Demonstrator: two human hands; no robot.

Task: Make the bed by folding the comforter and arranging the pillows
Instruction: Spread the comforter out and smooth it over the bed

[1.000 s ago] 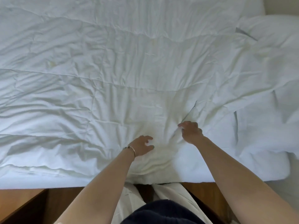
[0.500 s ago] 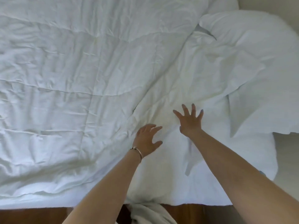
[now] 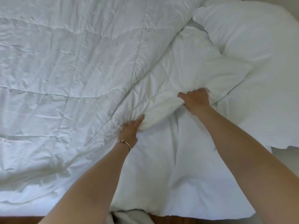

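Note:
A white quilted comforter [image 3: 77,65] covers most of the bed, with a folded-over flap running diagonally through the middle. My left hand [image 3: 130,129], with a thin bracelet at the wrist, grips the lower end of that folded edge, thumb on top. My right hand [image 3: 196,100] grips the same edge further up and to the right, fingers curled into the fabric. A white pillow [image 3: 252,38] lies at the upper right, partly under the bunched comforter.
The white sheet [image 3: 186,175] lies exposed below my hands, down to the near edge of the bed. Wooden floor [image 3: 19,220] shows along the bottom. A pale wall or floor strip [image 3: 288,159] sits at the right edge.
Both hands went from spread open above the comforter to gripping its folded edge. My view moved right and closer, bringing the pillow more into sight.

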